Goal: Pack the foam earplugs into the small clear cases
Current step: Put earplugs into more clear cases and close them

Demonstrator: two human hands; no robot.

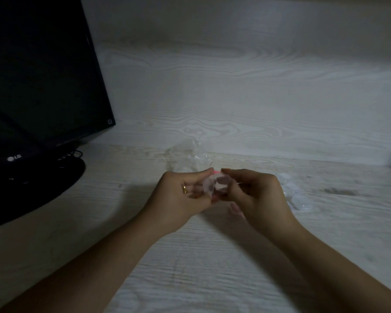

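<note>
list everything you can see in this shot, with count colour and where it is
clear case: one, clear, held up between both hands over the middle of the desk
earplug: at least one, pink, showing at the top of the case between the fingertips
plastic bag: one, clear, crumpled on the desk just behind the hands
pile of clear cases: count unclear, clear to whitish, on the desk right of the right hand
monitor: one, black, screen off, standing at the left
desk: one, pale wood grain, under everything
ring: one, gold, on a left-hand finger
left hand: one, grips the case's left side
right hand: one, pinches the case's right side
</note>
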